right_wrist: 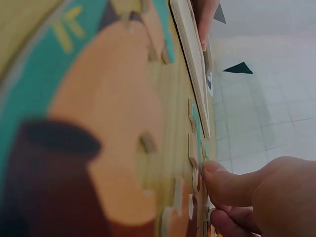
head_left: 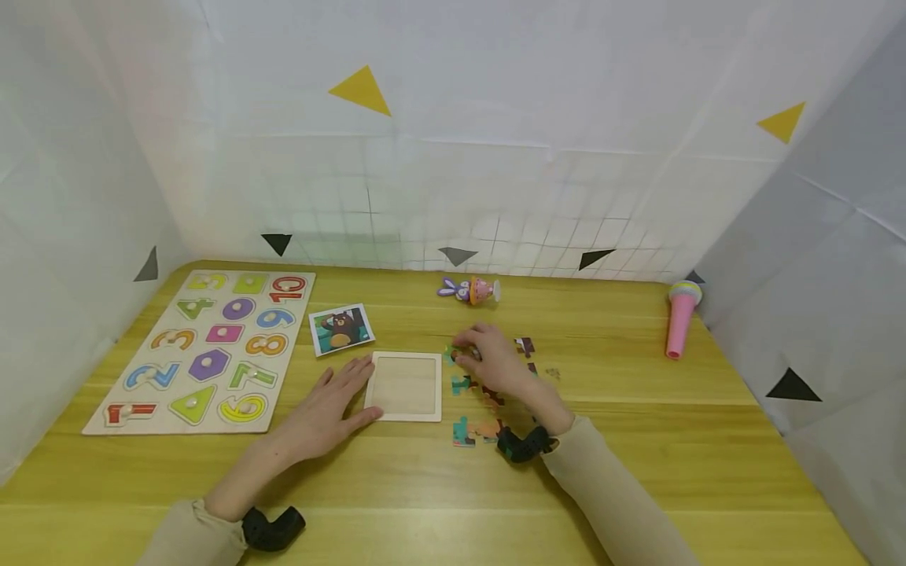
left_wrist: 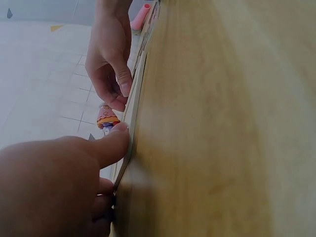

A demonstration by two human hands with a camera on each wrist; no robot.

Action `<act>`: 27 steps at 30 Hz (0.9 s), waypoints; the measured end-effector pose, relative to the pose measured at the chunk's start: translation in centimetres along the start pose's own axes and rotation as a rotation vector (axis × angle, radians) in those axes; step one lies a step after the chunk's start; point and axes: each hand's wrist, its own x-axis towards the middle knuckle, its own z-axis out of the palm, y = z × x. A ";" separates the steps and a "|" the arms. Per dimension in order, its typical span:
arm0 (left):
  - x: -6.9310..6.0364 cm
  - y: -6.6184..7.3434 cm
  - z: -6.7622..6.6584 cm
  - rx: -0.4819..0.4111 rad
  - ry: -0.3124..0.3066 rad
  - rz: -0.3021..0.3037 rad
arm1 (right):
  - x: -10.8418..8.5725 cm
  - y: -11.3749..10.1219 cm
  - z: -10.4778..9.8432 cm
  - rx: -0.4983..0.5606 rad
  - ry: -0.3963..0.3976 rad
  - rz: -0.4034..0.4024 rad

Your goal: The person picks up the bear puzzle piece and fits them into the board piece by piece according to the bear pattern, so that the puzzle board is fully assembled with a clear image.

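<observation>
Left hand (head_left: 322, 413) spread against tray (head_left: 404, 385), right hand (head_left: 498, 359) pinching puzzle piece (head_left: 449, 355), bunny toy (head_left: 473, 291) beyond

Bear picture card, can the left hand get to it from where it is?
Probably yes: the bear picture card lies just beyond the left hand with nothing visible between them, though that hand would leave the wooden frame it touches.

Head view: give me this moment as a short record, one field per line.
left hand: touching the left side of the frame
right hand: at the pieces; whether its grip has one is unclear
pieces: right of the frame, partly hidden by right hand
card: illustrated, beyond and left of the frame
board: numbered, far left
toy: on its side, beyond the pieces
mic: pink, far right
</observation>
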 end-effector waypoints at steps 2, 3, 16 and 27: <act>0.0 0.0 0.0 0.000 -0.001 0.002 | 0.0 0.0 0.0 -0.009 -0.008 -0.001; 0.0 0.0 0.1 -0.001 0.000 0.002 | 0.0 0.0 0.0 -0.015 -0.012 -0.001; 0.0 0.0 0.1 -0.033 -0.014 -0.014 | -0.1 0.1 -0.1 -0.025 -0.058 -0.046; 0.1 -0.1 0.0 -0.020 -0.012 0.000 | -0.1 -0.1 -0.4 0.022 -0.068 -0.030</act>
